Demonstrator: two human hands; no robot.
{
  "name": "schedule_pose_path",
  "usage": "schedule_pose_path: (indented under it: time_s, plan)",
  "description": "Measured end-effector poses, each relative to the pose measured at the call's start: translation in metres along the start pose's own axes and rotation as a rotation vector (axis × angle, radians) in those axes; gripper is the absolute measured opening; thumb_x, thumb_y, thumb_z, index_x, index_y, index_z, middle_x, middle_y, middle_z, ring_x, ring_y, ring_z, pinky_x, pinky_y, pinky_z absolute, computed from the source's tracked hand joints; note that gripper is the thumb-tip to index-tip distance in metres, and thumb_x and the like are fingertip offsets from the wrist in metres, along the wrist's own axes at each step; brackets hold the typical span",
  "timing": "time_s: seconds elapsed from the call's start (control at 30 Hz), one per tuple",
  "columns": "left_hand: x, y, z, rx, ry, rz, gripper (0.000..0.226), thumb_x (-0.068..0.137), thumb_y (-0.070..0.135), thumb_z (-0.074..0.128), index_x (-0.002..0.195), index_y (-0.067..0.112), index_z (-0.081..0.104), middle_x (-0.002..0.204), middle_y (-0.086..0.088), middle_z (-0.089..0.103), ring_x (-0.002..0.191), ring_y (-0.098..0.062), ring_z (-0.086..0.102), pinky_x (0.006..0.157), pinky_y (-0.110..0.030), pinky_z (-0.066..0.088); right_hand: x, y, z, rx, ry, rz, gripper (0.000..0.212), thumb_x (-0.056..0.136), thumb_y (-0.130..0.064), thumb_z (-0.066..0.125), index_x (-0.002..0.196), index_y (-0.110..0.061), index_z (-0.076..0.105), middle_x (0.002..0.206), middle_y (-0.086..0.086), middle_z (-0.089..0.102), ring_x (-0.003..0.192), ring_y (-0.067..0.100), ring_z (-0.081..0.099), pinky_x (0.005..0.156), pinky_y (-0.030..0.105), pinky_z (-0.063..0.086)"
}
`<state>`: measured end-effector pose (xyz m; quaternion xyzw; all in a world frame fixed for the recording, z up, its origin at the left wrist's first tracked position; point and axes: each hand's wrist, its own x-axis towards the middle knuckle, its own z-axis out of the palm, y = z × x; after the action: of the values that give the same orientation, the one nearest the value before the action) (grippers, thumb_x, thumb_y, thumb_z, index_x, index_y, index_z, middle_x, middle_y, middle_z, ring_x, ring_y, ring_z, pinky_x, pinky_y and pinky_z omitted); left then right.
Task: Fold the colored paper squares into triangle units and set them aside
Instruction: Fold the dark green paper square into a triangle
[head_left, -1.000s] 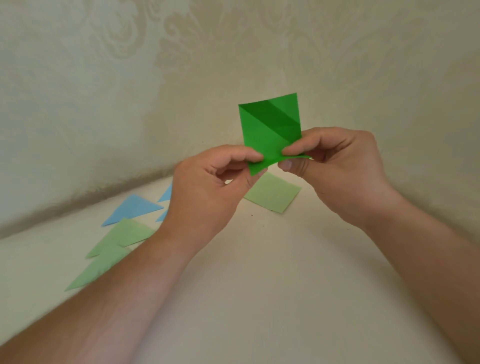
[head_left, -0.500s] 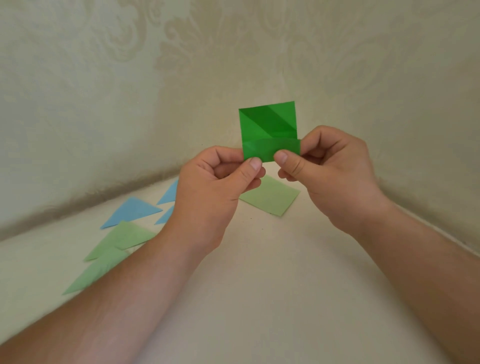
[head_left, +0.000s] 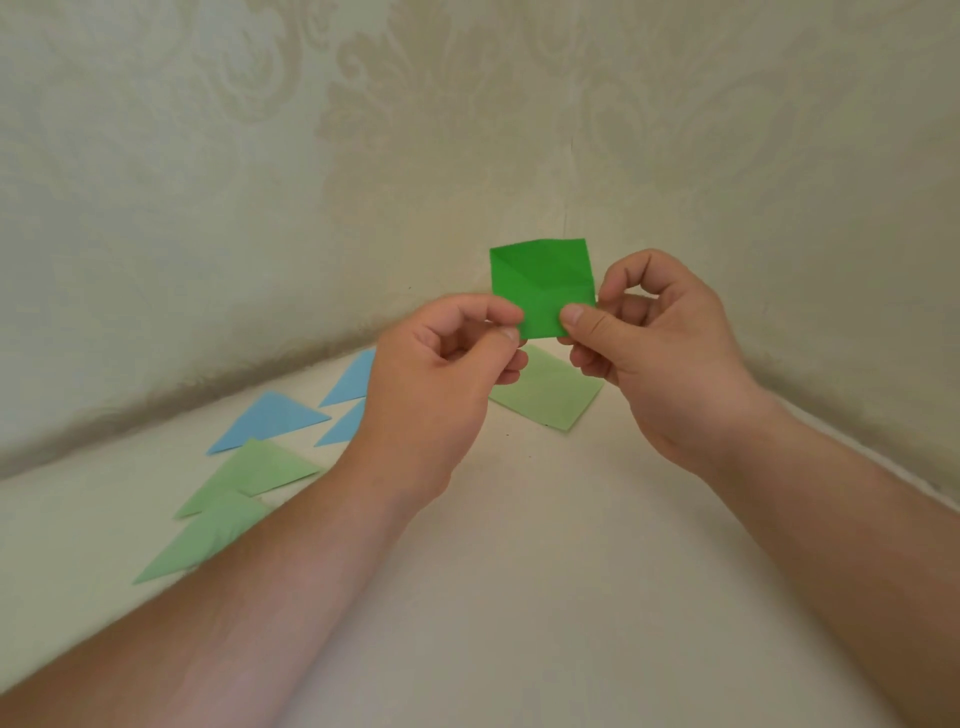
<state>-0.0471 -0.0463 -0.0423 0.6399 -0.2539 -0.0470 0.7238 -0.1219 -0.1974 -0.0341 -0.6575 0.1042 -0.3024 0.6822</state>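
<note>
Head view: left hand (head_left: 441, 374) hides part of the blue triangles (head_left: 270, 426).
Both thumbs and forefingers pinch the dark green paper's (head_left: 540, 286) bottom corners, right hand (head_left: 660, 358) opposite.

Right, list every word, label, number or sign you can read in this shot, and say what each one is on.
None: no readable text anywhere in this view.
The dark green paper, pinched by the left hand and right hand, shows only creases.
The light green square, the blue triangles and the light green triangles are blank.
The wallpaper carries only a scroll pattern.
</note>
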Motion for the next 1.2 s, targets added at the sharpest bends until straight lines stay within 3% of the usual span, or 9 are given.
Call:
schedule_pose_path:
  time_s: [0.3,0.5,0.63,0.7,0.8,0.87,0.93,1.1,1.2]
  plan:
    - [0.002,-0.005,-0.011,0.355,-0.071,0.303,0.025,0.085,0.009,0.083,0.092,0.033,0.076,0.085,0.012,0.073,0.077,-0.006,0.069,0.074,-0.018,0.052,0.002,0.000,-0.003,-0.073,-0.047,-0.019,0.023,0.096,0.005,0.060,0.088,-0.016,0.062,0.065,0.003,0.067,0.059,0.016,0.061,0.061,0.030,0.050]
    - [0.006,-0.002,-0.019,0.612,-0.034,0.491,0.009,0.089,0.026,0.080,0.096,0.032,0.080,0.102,0.012,0.062,0.102,-0.012,0.061,0.083,-0.019,0.047,0.005,-0.002,-0.007,-0.201,-0.078,0.064,0.014,0.097,-0.008,0.064,0.086,-0.015,0.070,0.065,0.000,0.067,0.058,0.014,0.059,0.063,0.031,0.049]
    - [0.006,-0.002,-0.019,0.659,-0.074,0.414,0.009,0.092,0.026,0.074,0.091,0.034,0.075,0.093,0.019,0.069,0.099,-0.006,0.062,0.078,-0.016,0.042,0.005,0.002,-0.014,-0.442,-0.175,0.023,0.013,0.095,-0.033,0.069,0.087,-0.026,0.076,0.079,0.011,0.058,0.067,0.015,0.054,0.068,0.034,0.046]
    - [0.006,-0.001,-0.016,0.613,-0.098,0.334,0.010,0.092,0.024,0.072,0.088,0.032,0.074,0.091,0.019,0.070,0.094,-0.005,0.062,0.072,-0.015,0.041,0.004,0.003,-0.014,-0.568,-0.199,-0.105,0.004,0.090,-0.039,0.073,0.088,-0.036,0.076,0.089,-0.001,0.057,0.077,0.011,0.057,0.070,0.027,0.047]
    - [0.005,-0.001,-0.013,0.556,-0.126,0.266,0.014,0.093,0.020,0.070,0.085,0.031,0.072,0.087,0.018,0.070,0.085,-0.003,0.061,0.071,-0.024,0.047,0.001,0.004,-0.012,-0.616,-0.217,-0.227,0.008,0.086,-0.031,0.079,0.088,-0.038,0.077,0.098,-0.012,0.059,0.094,0.007,0.060,0.076,0.030,0.052]
    - [0.004,-0.001,-0.013,0.515,-0.151,0.234,0.015,0.094,0.019,0.069,0.084,0.030,0.071,0.085,0.015,0.070,0.081,-0.004,0.062,0.073,-0.034,0.050,0.000,0.005,-0.011,-0.602,-0.196,-0.280,0.009,0.086,-0.025,0.080,0.085,-0.034,0.077,0.095,-0.012,0.061,0.092,0.009,0.061,0.077,0.035,0.052]
    - [0.003,-0.002,-0.012,0.530,-0.182,0.263,0.012,0.094,0.020,0.069,0.085,0.029,0.070,0.084,0.014,0.070,0.085,-0.008,0.064,0.074,-0.032,0.051,-0.001,0.005,-0.010,-0.597,-0.176,-0.327,0.011,0.085,-0.020,0.080,0.082,-0.029,0.077,0.091,-0.010,0.063,0.089,0.011,0.062,0.075,0.037,0.052]
    - [0.005,-0.004,-0.016,0.786,-0.214,0.507,0.005,0.090,0.029,0.067,0.087,0.032,0.069,0.086,0.020,0.067,0.093,-0.007,0.059,0.082,-0.023,0.043,-0.006,0.000,-0.009,-0.652,-0.233,-0.394,0.014,0.085,-0.006,0.074,0.077,-0.017,0.076,0.087,-0.004,0.062,0.065,-0.001,0.057,0.052,0.011,0.033]
    - [0.007,-0.004,-0.018,0.845,-0.198,0.595,0.006,0.089,0.028,0.066,0.085,0.028,0.070,0.084,0.019,0.066,0.088,-0.007,0.056,0.080,-0.025,0.043,-0.007,-0.001,-0.008,-0.650,-0.261,-0.398,0.014,0.086,-0.006,0.073,0.078,-0.016,0.076,0.088,-0.005,0.063,0.062,-0.002,0.056,0.051,0.010,0.032]
